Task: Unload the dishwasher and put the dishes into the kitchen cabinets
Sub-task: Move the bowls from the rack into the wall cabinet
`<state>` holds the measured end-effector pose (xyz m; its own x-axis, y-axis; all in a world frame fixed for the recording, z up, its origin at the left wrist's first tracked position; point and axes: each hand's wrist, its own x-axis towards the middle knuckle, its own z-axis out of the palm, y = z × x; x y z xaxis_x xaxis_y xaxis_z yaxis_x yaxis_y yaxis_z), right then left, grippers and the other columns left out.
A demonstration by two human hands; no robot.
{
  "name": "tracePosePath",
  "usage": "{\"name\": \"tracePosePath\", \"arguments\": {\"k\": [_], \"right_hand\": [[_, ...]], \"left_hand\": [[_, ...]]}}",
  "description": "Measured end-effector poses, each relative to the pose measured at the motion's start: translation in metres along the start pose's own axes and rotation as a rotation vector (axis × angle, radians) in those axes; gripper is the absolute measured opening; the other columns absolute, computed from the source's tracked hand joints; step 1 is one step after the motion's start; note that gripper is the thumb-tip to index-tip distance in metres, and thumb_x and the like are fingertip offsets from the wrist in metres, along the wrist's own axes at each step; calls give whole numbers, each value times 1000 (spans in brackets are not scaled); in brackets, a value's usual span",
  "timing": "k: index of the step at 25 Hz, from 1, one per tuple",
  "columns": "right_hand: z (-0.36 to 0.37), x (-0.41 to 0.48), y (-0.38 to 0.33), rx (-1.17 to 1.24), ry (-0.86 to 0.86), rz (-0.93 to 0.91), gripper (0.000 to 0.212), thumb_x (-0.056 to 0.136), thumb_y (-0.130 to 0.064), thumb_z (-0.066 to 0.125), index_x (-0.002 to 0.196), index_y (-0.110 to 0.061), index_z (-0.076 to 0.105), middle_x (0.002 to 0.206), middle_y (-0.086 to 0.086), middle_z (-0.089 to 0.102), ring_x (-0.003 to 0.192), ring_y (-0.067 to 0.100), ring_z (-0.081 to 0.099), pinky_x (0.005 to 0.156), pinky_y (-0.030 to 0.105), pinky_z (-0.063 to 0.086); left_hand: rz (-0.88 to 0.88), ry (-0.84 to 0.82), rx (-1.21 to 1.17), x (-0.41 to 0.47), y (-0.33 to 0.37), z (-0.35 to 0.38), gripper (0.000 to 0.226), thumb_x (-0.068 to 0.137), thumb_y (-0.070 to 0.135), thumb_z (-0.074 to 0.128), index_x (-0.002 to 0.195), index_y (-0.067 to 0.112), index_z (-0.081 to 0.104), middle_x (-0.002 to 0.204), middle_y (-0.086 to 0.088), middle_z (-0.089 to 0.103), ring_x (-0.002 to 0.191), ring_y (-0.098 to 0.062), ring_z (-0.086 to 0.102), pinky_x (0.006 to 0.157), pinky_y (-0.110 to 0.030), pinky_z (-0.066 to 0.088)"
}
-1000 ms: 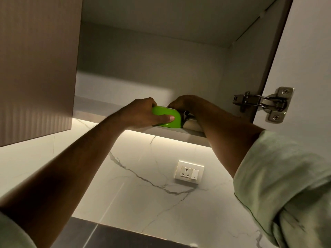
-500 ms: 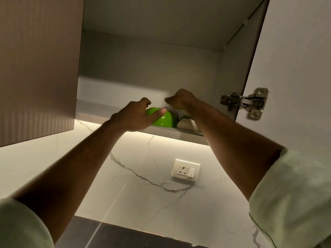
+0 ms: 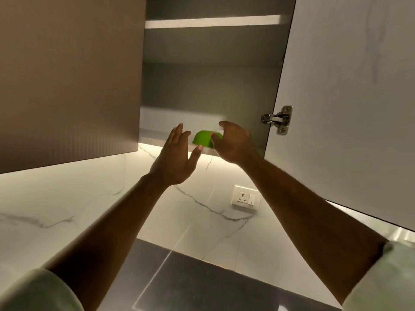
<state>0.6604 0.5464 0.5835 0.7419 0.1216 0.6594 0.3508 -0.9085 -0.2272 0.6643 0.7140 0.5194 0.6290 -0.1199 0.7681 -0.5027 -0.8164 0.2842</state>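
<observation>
Both hands are raised before the open cabinet [image 3: 202,86] and hold nothing. Left hand [image 3: 177,158] is flat, its fingers straight and close together. Right hand [image 3: 233,144] is spread, its fingers loosely curved.

To the right of the right hand stands the open white door [image 3: 348,108]. To the left of the left hand hangs a closed brown door [image 3: 67,75]. Below both wrists runs a marble wall [image 3: 89,198].

Just beyond the fingertips lies the lower shelf [image 3: 152,134]. A green bowl [image 3: 201,139] sits on it upside down, in the gap between the two hands. The right thumb overlaps the bowl's edge; whether it touches I cannot tell.

Below the right wrist is a wall socket [image 3: 245,198], and to the right of that hand is a metal hinge [image 3: 278,118].
</observation>
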Motion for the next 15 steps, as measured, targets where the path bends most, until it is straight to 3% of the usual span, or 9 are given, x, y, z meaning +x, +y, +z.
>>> {"name": "tracePosePath", "arguments": {"k": [2,8,15], "right_hand": [[-7,-38,0,13,23,-52,55,98,-46,44,142,-13,43,142,8,51,131,28,46,111,46,31],[-33,-166,5,75,51,-99,58,98,-48,40,145,-13,41,149,4,45,139,23,39,114,41,21],[-34,-322,13,126,-26,6,52,97,-40,49,142,-14,43,146,5,48,137,22,40,112,37,24]], "left_hand": [[-33,-20,34,-29,18,-16,79,90,61,21,150,11,27,163,-8,10,150,-25,9,118,-40,14],[-84,-71,94,-132,77,-43,77,97,58,26,155,13,2,163,-6,-5,150,-22,-1,120,-40,7],[-124,-241,28,-263,134,-42,80,98,54,28,154,10,-8,161,-7,-13,148,-15,-10,119,-32,-1]]}}
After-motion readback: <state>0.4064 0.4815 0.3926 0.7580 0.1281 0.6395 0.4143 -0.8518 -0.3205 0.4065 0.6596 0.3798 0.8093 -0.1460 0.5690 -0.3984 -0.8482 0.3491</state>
